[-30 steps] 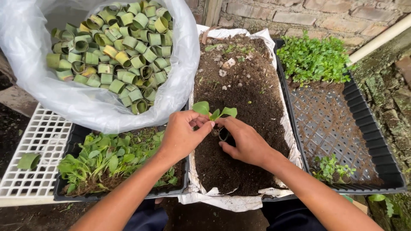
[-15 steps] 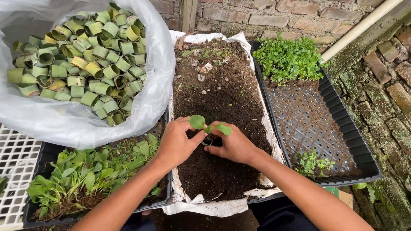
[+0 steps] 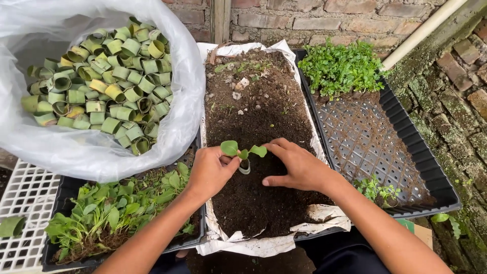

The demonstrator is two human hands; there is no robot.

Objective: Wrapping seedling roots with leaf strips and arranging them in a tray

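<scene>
My left hand pinches a small green seedling that stands in a rolled leaf cup, resting on dark soil. My right hand lies on the soil just right of the cup, fingers curled round it and touching the seedling's leaf. The soil fills a tray lined with white plastic. How much of the cup is in the soil is hidden by my fingers.
A clear plastic bag of several rolled green leaf cups sits at the left. Below it, a black tray of seedlings rests on a white grid rack. A black mesh tray with small plants lies right, by a brick wall.
Both hands with the seedling have stayed together on the soil; the camera view shifted, so the trays and bag sit differently in frame. My right hand has flattened more on the soil.
</scene>
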